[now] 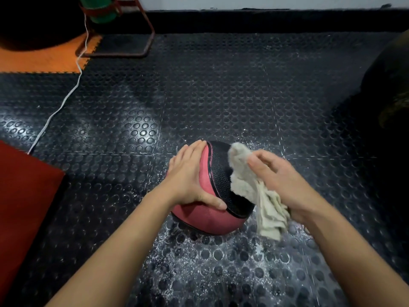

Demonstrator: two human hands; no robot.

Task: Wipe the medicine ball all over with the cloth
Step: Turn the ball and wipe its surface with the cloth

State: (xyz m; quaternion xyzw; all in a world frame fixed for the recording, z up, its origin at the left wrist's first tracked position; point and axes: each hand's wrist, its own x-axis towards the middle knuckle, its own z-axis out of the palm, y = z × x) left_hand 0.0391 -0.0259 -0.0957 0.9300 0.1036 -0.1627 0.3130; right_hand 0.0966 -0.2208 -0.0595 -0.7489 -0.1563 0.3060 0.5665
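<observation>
Low in the frame's centre, the pink-and-black medicine ball [218, 196] sits on the studded black floor [221, 96]. Left hand [188, 176] lies flat on its left side, fingers straight. Right hand [281, 180] clutches the pale cloth [247, 180] against its right side. Upper left, a white cable [64, 100] trails past an orange mat [44, 60].

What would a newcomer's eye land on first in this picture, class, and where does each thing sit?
First the pink and black medicine ball at centre, resting on the studded black floor mat. The left hand lies flat on its pink side, while the right hand holds a pale cloth against its black panel. White powder speckles the mat nearest the camera.
</observation>
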